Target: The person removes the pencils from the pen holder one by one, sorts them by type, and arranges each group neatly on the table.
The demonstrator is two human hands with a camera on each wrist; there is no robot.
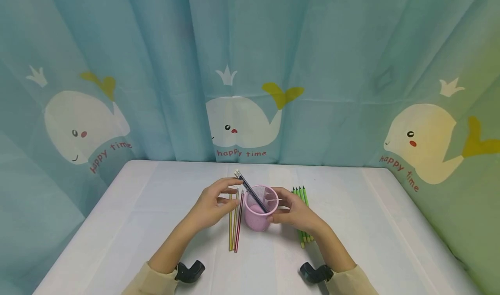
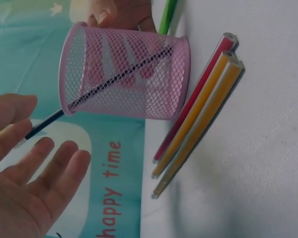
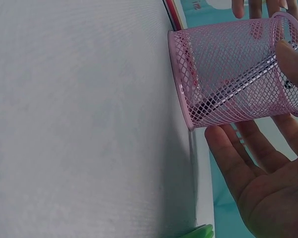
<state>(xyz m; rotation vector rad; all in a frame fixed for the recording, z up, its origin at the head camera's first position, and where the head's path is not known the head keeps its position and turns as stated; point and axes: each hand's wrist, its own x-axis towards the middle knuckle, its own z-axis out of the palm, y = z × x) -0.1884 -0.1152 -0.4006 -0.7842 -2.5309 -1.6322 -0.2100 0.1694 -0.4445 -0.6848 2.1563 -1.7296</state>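
A pink mesh pencil cup (image 1: 256, 221) stands upright on the table, with dark pencils (image 1: 254, 194) leaning inside and their upper ends past the rim to the left. My right hand (image 1: 298, 212) holds the cup from its right side, thumb (image 3: 291, 62) near the rim and fingers behind the mesh. By the pencils' upper ends is my left hand (image 1: 212, 204), its fingers (image 2: 64, 173) spread and relaxed. Between that hand and the cup lie a red pencil (image 2: 201, 94) and two yellow pencils (image 2: 203, 119), side by side on the table.
Several green pencils (image 1: 302, 199) lie together to the right of the cup, partly under my right hand. The white table (image 1: 175, 178) ends at a blue-green curtain (image 1: 332, 69) with whale prints. Both wrists carry black camera mounts (image 1: 190, 272).
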